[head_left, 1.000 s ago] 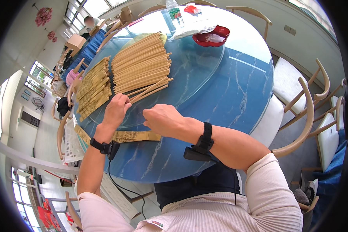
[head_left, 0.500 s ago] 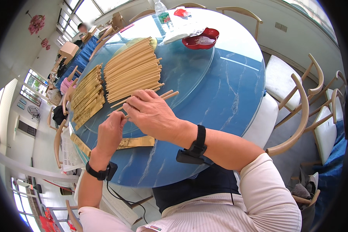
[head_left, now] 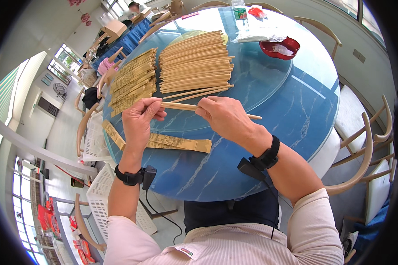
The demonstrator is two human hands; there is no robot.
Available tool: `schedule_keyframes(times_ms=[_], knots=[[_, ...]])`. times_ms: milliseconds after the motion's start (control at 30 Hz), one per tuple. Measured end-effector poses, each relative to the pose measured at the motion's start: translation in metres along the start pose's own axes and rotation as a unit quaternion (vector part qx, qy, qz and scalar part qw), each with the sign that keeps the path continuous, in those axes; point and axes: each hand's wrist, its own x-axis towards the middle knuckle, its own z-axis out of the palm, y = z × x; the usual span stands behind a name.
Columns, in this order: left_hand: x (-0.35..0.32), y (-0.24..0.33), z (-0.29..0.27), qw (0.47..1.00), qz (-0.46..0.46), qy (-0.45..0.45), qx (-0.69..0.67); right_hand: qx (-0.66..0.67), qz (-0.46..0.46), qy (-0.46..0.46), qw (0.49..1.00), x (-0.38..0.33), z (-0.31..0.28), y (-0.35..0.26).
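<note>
- Head view, middle of the frame: the left hand (head_left: 139, 121) and right hand (head_left: 225, 118) hold a pair of chopsticks (head_left: 183, 106) level between them, above the blue table (head_left: 296, 106).
- The left hand is closed around the sticks' left end, thumb on top; the right hand pinches them further along, with the far tip poking out past it to the right. Held at two places like this, the pair seems kept side by side and even.
- Just below the hands, a flat gold sleeve (head_left: 177, 142) lies on the table, close by and within easy reach; a second one (head_left: 113, 134) lies at its left, near the table edge.
- Upper middle: a pile of bare chopsticks (head_left: 194, 62) rests on the glass turntable (head_left: 261, 75), all lying the same way.
- Upper left of it: a stack of sleeved pairs (head_left: 132, 81), apart from the bare ones, so the two kinds stay sorted.
- Upper right: a red bowl (head_left: 279, 47) and a bottle (head_left: 239, 13), well apart from the hands.
</note>
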Motion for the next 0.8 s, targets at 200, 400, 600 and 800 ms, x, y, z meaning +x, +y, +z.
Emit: schedule_keyframes(times_ms=[200,400,600,800], knots=[[-0.007,0.016,0.009,1.0,0.016,-0.013,-0.015,0.097,-0.014,-0.004,0.995,0.002,0.003,0.001],[-0.012,0.012,0.014,0.997,0.067,-0.01,0.036,0.107,0.012,-0.001,0.994,0.002,-0.003,-0.001],[-0.039,0.001,0.002,0.988,-0.089,-0.085,0.096,0.241,0.085,0.083,0.963,0.006,-0.015,-0.011],[-0.059,-0.01,0.018,0.916,0.107,-0.262,0.286,0.4,0.128,0.124,0.899,0.006,-0.014,-0.015]])
